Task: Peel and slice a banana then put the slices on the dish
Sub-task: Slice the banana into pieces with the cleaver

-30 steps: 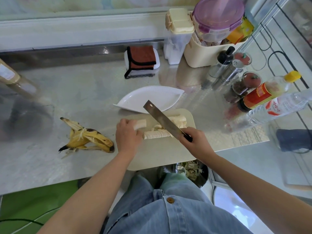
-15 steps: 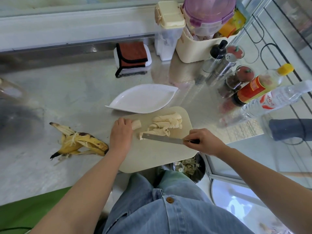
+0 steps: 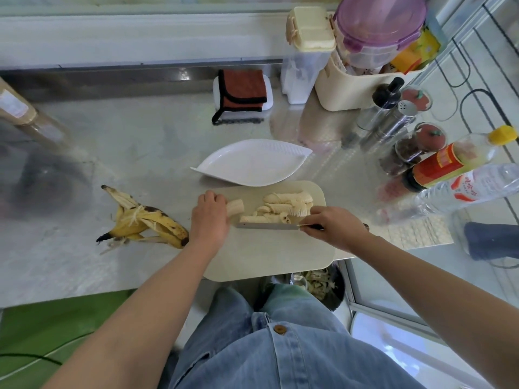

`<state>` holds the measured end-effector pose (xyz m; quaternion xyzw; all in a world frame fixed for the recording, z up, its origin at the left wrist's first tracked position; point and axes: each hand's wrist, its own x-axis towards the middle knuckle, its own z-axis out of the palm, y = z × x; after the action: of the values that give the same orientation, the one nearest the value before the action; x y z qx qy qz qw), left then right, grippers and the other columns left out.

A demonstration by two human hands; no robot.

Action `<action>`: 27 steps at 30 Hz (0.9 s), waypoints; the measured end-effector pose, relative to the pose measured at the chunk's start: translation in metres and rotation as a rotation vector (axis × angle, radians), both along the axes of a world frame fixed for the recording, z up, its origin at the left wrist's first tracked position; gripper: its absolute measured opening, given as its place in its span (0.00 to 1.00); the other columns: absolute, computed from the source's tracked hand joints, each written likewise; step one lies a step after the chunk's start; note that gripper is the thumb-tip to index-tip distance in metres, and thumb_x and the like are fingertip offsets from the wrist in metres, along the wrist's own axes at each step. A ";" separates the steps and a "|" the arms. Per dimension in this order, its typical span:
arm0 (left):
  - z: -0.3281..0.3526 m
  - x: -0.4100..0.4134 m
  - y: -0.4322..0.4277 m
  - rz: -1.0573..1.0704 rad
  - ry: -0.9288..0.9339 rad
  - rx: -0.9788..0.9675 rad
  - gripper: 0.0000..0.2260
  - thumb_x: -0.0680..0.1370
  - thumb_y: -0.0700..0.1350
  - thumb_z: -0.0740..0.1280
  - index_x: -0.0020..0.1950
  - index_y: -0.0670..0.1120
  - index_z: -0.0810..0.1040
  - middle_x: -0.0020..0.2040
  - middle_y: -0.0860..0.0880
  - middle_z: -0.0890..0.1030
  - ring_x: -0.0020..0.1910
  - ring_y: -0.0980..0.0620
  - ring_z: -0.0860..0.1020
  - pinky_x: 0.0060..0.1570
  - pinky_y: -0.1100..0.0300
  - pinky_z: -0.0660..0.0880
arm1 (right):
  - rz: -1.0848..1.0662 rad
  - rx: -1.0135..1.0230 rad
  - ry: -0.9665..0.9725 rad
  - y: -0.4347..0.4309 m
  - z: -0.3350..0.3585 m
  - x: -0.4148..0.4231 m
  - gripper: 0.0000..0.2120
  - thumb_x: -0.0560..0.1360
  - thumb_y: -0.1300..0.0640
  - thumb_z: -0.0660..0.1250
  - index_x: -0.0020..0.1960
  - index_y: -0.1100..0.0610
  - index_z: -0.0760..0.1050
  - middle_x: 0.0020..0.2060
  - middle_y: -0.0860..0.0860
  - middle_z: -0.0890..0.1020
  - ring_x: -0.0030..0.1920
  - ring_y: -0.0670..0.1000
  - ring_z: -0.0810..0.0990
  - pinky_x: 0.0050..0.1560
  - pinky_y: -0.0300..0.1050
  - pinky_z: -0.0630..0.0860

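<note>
Observed: left hand (image 3: 209,217) apparently pinches stub (image 3: 235,207); right hand (image 3: 334,228) grips knife (image 3: 266,226). Flesh judged soft, slippery; hold sides lightly.

Short pale banana stub (image 3: 235,206) sits at the left end of the cutting board (image 3: 266,254), messy pile of slices (image 3: 283,206) just right of it. White leaf-shaped dish (image 3: 252,164) lies just above the board, knife (image 3: 266,226) blade along the pile's lower edge.
</note>
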<state>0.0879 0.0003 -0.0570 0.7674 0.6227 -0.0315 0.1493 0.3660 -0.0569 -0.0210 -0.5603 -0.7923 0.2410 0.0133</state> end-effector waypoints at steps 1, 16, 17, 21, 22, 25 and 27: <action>0.000 0.000 0.001 0.004 -0.004 -0.010 0.17 0.74 0.43 0.70 0.61 0.44 0.72 0.57 0.44 0.71 0.55 0.46 0.69 0.51 0.55 0.72 | 0.002 0.006 -0.012 0.001 -0.001 0.000 0.10 0.77 0.50 0.65 0.56 0.48 0.82 0.36 0.43 0.71 0.33 0.47 0.70 0.32 0.41 0.64; -0.001 -0.009 -0.004 -0.004 -0.061 0.028 0.14 0.77 0.46 0.67 0.60 0.44 0.74 0.53 0.44 0.73 0.50 0.47 0.72 0.46 0.55 0.73 | 0.001 -0.001 0.071 -0.003 -0.006 0.007 0.09 0.77 0.51 0.66 0.53 0.49 0.82 0.38 0.46 0.77 0.34 0.49 0.74 0.31 0.44 0.70; 0.000 -0.010 -0.003 0.008 -0.071 0.020 0.13 0.77 0.46 0.67 0.60 0.44 0.74 0.53 0.44 0.74 0.50 0.47 0.72 0.46 0.55 0.73 | -0.017 0.001 0.097 -0.004 -0.006 0.009 0.09 0.77 0.51 0.66 0.53 0.51 0.83 0.37 0.45 0.76 0.33 0.48 0.73 0.31 0.43 0.69; 0.001 -0.006 0.000 0.090 -0.056 -0.043 0.13 0.76 0.48 0.67 0.57 0.42 0.73 0.53 0.43 0.73 0.49 0.46 0.73 0.46 0.55 0.73 | -0.199 0.047 0.232 -0.012 -0.008 0.013 0.07 0.76 0.54 0.68 0.47 0.55 0.83 0.32 0.45 0.73 0.30 0.44 0.70 0.33 0.39 0.65; 0.002 -0.005 0.000 0.125 -0.057 -0.057 0.14 0.76 0.48 0.68 0.57 0.42 0.73 0.53 0.43 0.73 0.50 0.46 0.73 0.46 0.56 0.73 | -0.235 0.048 0.257 -0.013 -0.009 0.012 0.07 0.76 0.55 0.68 0.45 0.56 0.83 0.31 0.45 0.73 0.30 0.44 0.70 0.33 0.38 0.64; 0.003 -0.002 -0.003 0.174 -0.069 -0.044 0.17 0.74 0.50 0.70 0.56 0.42 0.72 0.52 0.44 0.73 0.49 0.47 0.73 0.44 0.58 0.71 | -0.261 0.035 0.284 -0.017 -0.010 0.010 0.07 0.76 0.55 0.68 0.43 0.55 0.83 0.30 0.43 0.72 0.30 0.43 0.70 0.32 0.35 0.64; 0.005 -0.001 -0.006 0.171 -0.084 -0.008 0.16 0.73 0.49 0.71 0.55 0.43 0.71 0.51 0.44 0.74 0.48 0.48 0.74 0.42 0.58 0.72 | -0.257 0.025 0.291 -0.019 -0.010 0.008 0.07 0.76 0.54 0.68 0.44 0.55 0.83 0.30 0.41 0.72 0.30 0.42 0.70 0.32 0.36 0.64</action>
<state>0.0866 -0.0056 -0.0524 0.7116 0.6789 0.0113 0.1806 0.3736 -0.0759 -0.0313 -0.6161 -0.7067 0.3060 0.1652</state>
